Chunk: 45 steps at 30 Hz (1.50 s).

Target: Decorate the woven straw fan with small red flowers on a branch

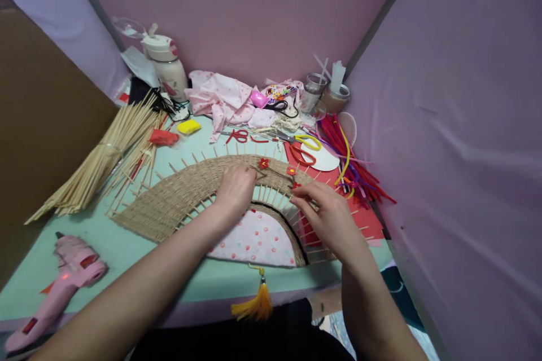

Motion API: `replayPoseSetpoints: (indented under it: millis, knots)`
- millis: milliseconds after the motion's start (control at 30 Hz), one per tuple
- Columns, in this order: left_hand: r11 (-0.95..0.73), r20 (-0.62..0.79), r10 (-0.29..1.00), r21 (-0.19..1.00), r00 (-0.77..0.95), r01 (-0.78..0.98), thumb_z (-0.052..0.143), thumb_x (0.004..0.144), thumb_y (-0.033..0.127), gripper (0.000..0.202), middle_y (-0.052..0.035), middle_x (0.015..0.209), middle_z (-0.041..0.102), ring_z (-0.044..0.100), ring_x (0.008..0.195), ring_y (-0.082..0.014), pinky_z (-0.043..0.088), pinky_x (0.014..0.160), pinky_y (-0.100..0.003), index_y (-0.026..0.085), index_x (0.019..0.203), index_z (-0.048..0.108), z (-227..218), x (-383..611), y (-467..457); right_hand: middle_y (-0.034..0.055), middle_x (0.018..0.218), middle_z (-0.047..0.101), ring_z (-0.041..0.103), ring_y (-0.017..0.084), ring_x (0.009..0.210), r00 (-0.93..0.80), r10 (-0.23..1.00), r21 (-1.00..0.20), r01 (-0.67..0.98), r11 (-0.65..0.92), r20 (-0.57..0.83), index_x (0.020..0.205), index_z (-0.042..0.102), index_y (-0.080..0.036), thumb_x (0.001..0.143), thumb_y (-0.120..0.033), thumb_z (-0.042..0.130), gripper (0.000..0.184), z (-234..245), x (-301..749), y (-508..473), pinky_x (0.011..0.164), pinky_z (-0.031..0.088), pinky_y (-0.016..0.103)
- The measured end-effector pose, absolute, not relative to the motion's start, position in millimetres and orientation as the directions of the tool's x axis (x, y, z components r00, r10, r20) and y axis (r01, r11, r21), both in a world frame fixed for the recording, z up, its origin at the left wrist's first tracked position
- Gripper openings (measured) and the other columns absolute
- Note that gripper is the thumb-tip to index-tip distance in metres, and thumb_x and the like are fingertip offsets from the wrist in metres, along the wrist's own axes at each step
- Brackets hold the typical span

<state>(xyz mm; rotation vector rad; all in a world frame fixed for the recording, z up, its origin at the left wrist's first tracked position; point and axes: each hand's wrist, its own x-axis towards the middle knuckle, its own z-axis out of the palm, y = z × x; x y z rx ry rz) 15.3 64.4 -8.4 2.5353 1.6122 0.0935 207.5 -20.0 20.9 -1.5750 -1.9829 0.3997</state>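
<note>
A fan-shaped piece woven from tan cord on thin wooden sticks [161,206] lies on the table, with white flower-print fabric [258,240] on its inner half-circle. A thin brown twig [277,174] with small red flowers [264,163] rests across its upper band. My left hand [237,189] is closed over the band at the twig's left end; its fingertips are partly hidden. At the twig's right end, the thumb and fingers of my right hand [328,214] pinch together beside a red flower. A yellow tassel [258,302] hangs at the fan's lower edge.
A pink glue gun [70,282] with a lit red light lies front left. Bundled wooden sticks [101,158] lie behind it. Scissors [305,152], red card [368,214] and colourful pipe cleaners [351,163] are at right. A bottle [167,67], pink cloth [220,96] and cups [336,96] stand along the back.
</note>
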Motion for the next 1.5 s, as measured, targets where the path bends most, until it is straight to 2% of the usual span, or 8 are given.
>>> replayPoseSetpoints:
  millis: [433, 700, 933, 1033, 1167, 1233, 1333, 1500]
  knots:
    - [-0.437, -0.064, 0.885, 0.224, 0.461, 0.871, 0.04, 0.092, 0.022, 0.034, -0.0134, 0.092, 0.071, 0.064, 0.09, -0.0246, 0.046, 0.083, -0.037, 0.014, 0.089, 0.072, -6.0, 29.1, 60.5, 0.0048, 0.089, 0.071, 0.064, 0.02, 0.084, -0.08, 0.958, -0.542, 0.811, 0.223, 0.274, 0.089, 0.068, -0.022, 0.089, -0.03, 0.058, 0.013, 30.6, 215.8, -18.8, 0.077, 0.047, 0.033]
    - [-0.497, -0.064, 0.855, 0.181, 0.514, 0.849, 0.039, 0.092, 0.021, 0.033, -0.0126, 0.091, 0.07, 0.064, 0.09, -0.0246, 0.045, 0.083, -0.036, 0.014, 0.087, 0.071, -0.7, 34.8, 61.9, 0.0046, 0.085, 0.071, 0.062, 0.018, 0.074, 0.146, 0.904, -0.5, 0.862, 0.083, 0.403, 0.087, 0.07, -0.021, 0.088, -0.033, 0.06, 0.015, 52.7, 254.4, -34.9, 0.071, 0.046, 0.031]
    - [-0.546, -0.012, 0.832, 0.159, 0.555, 0.822, 0.04, 0.093, 0.02, 0.031, -0.0125, 0.088, 0.069, 0.062, 0.088, -0.0251, 0.043, 0.08, -0.037, 0.013, 0.086, 0.07, 12.1, 40.3, 52.6, 0.0045, 0.082, 0.07, 0.059, 0.017, 0.071, 0.267, 0.87, -0.515, 0.857, -0.017, 0.414, 0.086, 0.071, -0.021, 0.087, -0.034, 0.059, 0.017, 55.9, 275.5, -53.7, 0.067, 0.046, 0.031]
    - [-0.673, 0.143, 0.74, 0.161, 0.658, 0.722, 0.043, 0.095, 0.023, 0.028, -0.0097, 0.089, 0.069, 0.059, 0.088, -0.0235, 0.041, 0.08, -0.036, 0.015, 0.089, 0.07, 19.6, 47.6, 41.0, 0.0048, 0.085, 0.07, 0.06, 0.018, 0.074, 0.268, 0.877, -0.56, 0.828, 0.002, 0.399, 0.088, 0.07, -0.021, 0.088, -0.032, 0.059, 0.016, 48.2, 277.2, -52.9, 0.069, 0.047, 0.031]
    - [-0.883, 0.325, 0.464, 0.094, 0.824, 0.46, 0.041, 0.097, 0.023, 0.029, -0.0086, 0.09, 0.067, 0.055, 0.086, -0.0209, 0.039, 0.077, -0.034, 0.015, 0.09, 0.068, 21.1, 60.4, 32.9, 0.0068, 0.095, 0.069, 0.063, 0.018, 0.083, 0.15, 0.943, -0.651, 0.754, 0.084, 0.296, 0.098, 0.069, -0.02, 0.088, -0.026, 0.056, 0.017, 33.4, 272.5, -46.8, 0.074, 0.05, 0.032]
    - [-0.92, 0.362, 0.385, 0.078, 0.849, 0.384, 0.037, 0.098, 0.023, 0.032, -0.0082, 0.088, 0.066, 0.053, 0.084, -0.0202, 0.038, 0.075, -0.033, 0.015, 0.089, 0.067, 18.0, 64.8, 32.5, 0.0068, 0.098, 0.068, 0.064, 0.017, 0.085, 0.086, 0.968, -0.685, 0.721, 0.104, 0.237, 0.102, 0.067, -0.021, 0.087, -0.024, 0.056, 0.019, 27.0, 268.3, -46.2, 0.076, 0.051, 0.032]
    - [-0.936, 0.381, 0.35, 0.096, 0.856, 0.34, 0.035, 0.099, 0.025, 0.034, -0.0074, 0.087, 0.064, 0.051, 0.083, -0.019, 0.037, 0.076, -0.033, 0.015, 0.09, 0.066, 11.6, 67.2, 31.6, 0.0049, 0.096, 0.068, 0.064, 0.017, 0.081, 0.034, 0.985, -0.718, 0.689, 0.1, 0.17, 0.103, 0.064, -0.021, 0.085, -0.022, 0.058, 0.02, 20.5, 262.3, -51.4, 0.075, 0.052, 0.031]
    - [-0.933, 0.416, 0.357, 0.119, 0.836, 0.34, 0.034, 0.099, 0.025, 0.034, -0.0065, 0.086, 0.064, 0.05, 0.083, -0.0185, 0.037, 0.076, -0.032, 0.014, 0.09, 0.065, 3.3, 67.9, 23.6, 0.003, 0.086, 0.065, 0.062, 0.017, 0.081, -0.037, 0.993, -0.67, 0.735, 0.106, 0.116, 0.088, 0.061, -0.021, 0.088, -0.024, 0.058, 0.004, 14.6, 257.7, -64.3, 0.074, 0.05, 0.03]
